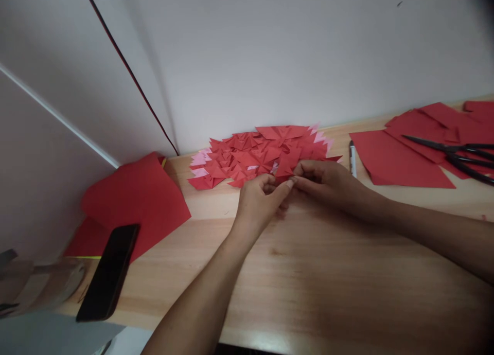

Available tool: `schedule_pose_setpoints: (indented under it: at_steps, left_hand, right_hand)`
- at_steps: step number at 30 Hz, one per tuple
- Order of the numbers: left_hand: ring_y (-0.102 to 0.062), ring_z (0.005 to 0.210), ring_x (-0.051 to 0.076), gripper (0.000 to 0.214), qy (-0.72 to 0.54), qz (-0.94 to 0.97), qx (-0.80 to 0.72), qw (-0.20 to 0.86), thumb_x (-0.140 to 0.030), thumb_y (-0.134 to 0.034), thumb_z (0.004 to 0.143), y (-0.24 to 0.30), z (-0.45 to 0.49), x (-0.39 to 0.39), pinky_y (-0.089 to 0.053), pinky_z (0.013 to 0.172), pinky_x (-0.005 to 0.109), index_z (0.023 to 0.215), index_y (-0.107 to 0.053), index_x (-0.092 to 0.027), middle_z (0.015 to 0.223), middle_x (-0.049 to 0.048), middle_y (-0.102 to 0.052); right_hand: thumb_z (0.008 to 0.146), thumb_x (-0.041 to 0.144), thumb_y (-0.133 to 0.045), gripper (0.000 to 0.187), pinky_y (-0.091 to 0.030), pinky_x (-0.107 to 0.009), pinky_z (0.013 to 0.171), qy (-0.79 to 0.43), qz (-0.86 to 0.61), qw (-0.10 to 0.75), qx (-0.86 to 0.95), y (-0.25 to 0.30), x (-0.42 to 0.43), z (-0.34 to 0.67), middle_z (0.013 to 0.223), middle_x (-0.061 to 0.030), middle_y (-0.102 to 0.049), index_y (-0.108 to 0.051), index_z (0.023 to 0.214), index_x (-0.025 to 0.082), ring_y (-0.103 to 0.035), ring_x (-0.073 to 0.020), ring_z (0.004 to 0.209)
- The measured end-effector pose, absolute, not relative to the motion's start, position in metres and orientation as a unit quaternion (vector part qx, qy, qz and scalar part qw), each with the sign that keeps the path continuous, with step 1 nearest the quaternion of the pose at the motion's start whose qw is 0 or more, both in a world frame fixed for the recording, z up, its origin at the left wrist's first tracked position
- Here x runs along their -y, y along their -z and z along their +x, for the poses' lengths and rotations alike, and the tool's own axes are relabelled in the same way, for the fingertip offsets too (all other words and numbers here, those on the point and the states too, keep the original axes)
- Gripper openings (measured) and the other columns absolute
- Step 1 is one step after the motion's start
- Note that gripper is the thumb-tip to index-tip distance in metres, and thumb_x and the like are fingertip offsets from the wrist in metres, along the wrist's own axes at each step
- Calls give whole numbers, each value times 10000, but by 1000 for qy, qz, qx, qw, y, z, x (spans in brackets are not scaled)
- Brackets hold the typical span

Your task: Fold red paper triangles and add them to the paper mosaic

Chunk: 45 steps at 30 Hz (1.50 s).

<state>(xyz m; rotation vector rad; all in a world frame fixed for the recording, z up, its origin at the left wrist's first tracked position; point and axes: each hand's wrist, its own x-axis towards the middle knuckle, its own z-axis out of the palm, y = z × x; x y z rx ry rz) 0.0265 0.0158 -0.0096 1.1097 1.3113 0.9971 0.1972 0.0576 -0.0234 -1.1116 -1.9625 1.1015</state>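
Between my two hands is a small folded piece of red paper [286, 165], pinched at its lower edge. My left hand [263, 195] grips it from the left with thumb and fingers together. From the right, my right hand [322, 179] pinches the same piece, thumb tip close to the left thumb. Right behind them lies a pile of folded red paper pieces [247, 157], with some pink pieces [200, 162] at its sides. The fingers partly hide the held piece, and its lower part cannot be made out.
Red sheets [401, 157] lie at the right under black scissors [455, 148], beside a marker pen [352, 159]. A black phone [110, 272] rests partly on larger red sheets [135, 200] at the left. A clear container [50, 285] stands near the left edge. The wall [289, 51] rises behind the wooden table [328, 283].
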Motion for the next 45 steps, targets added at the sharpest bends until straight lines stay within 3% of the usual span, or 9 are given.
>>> schedule_pose_setpoints:
  at_steps: [7,15,24,27,33,38,45]
  left_hand:
    - [-561,407,81,193,-426,471,-552,540,-129,-625,776,9,27,-15,-447,397,166,612,-524,-154,534,-10,-629]
    - [-582,418,85,128,-418,491,-558,522,-88,-592,741,10,26,-15,-414,415,158,635,-555,-151,529,-14,-631]
    - [-563,439,71,170,-409,509,-532,539,-7,-479,723,8,22,-18,-460,481,177,650,-550,-142,560,-16,-627]
    - [-566,449,81,147,-397,512,-538,539,-73,-517,761,10,22,-20,-453,477,186,642,-526,-158,561,-11,-627]
    - [-535,471,103,227,-356,607,-555,443,-292,-586,826,14,18,-17,-371,456,206,635,-538,-180,545,-6,-602]
    - [-468,474,92,244,-355,633,-556,406,-213,-523,817,13,18,-14,-330,473,218,576,-508,-182,513,-25,-541]
    - [-481,476,81,227,-368,615,-504,482,-242,-495,854,14,14,-17,-370,496,209,638,-525,-179,556,-28,-559]
  right_hand:
    - [877,421,-595,218,-435,-324,641,-435,-392,302,753,28,-56,199,772,-7,-687,-564,756,243,-619,-208,733]
    - [878,400,-586,228,-355,-295,554,-361,-400,310,783,24,-52,196,687,3,-604,-548,723,237,-523,-168,626]
    - [902,424,-568,239,-398,-296,599,-460,-370,300,749,28,-57,199,728,4,-637,-556,763,232,-568,-174,674]
    - [892,443,-580,253,-398,-299,597,-443,-385,300,752,29,-57,199,722,6,-634,-553,755,233,-565,-177,669]
    - [900,462,-558,282,-392,-304,583,-417,-397,297,762,29,-55,198,709,1,-617,-537,732,238,-551,-181,655]
    - [920,442,-531,280,-380,-302,566,-395,-393,295,776,28,-53,198,703,-3,-593,-539,737,230,-523,-167,628]
    - [926,455,-532,284,-409,-301,603,-468,-351,291,757,25,-57,199,730,2,-591,-530,758,226,-535,-163,648]
